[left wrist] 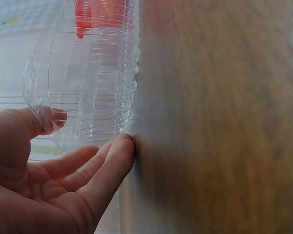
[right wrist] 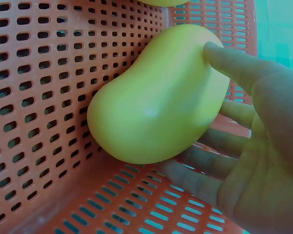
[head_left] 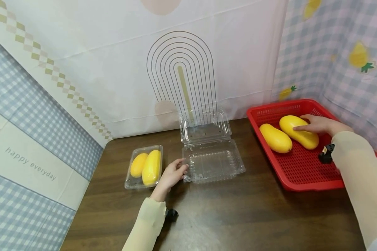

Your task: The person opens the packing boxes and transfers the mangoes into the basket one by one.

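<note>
My right hand [head_left: 320, 124] is in the red basket and grips a smooth yellow fruit [head_left: 296, 134] shaped like a papaya. In the right wrist view, the thumb lies on top of the fruit [right wrist: 156, 97] and the fingers go round its far side, their tips partly hidden. A second such fruit [head_left: 275, 138] lies beside it. On the table, my left hand [head_left: 172, 173] pinches the near left corner of a clear plastic box [head_left: 213, 161] whose hinged lid stands raised. In the left wrist view, the thumb is at the box rim [left wrist: 39, 117] and the fingers are below.
The red basket [head_left: 289, 184] stands at the right of the brown table [head_left: 226, 216]. Left of my left hand, a clear container [head_left: 128, 184] holds two yellow fruits [head_left: 152, 167]. A patterned cloth [head_left: 119, 69] hangs behind the table.
</note>
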### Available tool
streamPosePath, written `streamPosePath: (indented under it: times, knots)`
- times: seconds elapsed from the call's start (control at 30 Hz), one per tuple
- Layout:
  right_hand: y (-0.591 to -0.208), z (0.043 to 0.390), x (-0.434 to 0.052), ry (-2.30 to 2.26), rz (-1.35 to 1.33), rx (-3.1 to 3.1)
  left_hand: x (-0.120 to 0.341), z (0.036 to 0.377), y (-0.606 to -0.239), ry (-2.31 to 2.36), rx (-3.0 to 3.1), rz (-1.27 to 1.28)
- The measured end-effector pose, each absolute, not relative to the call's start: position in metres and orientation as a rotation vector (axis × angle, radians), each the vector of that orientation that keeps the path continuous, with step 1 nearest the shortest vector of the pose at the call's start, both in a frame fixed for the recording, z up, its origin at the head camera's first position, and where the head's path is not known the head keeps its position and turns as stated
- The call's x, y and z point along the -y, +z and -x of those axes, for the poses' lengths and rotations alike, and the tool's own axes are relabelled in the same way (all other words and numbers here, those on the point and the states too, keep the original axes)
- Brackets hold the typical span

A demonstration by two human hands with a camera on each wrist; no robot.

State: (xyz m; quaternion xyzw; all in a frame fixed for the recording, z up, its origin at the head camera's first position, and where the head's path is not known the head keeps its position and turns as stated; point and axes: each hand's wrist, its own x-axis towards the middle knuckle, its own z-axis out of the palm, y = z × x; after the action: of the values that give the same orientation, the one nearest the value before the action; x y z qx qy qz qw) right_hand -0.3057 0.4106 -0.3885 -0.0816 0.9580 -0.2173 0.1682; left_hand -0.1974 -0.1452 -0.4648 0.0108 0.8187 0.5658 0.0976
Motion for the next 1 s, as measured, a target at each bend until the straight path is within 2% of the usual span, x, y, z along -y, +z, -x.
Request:
streamPosePath:
  times: [0.4, 1.0]
  knots:
    - [-0.367, 0.306, -0.4, -0.534, 0.283, -2.852, 0.144, 0.196, -0.463, 1.682, -2.419, -0.038]
    - [-0.323, 0.31, -0.326, -0.541, 0.447, -2.958, 0.119, 0.205, -0.458, 1.435, -2.538, -0.24]
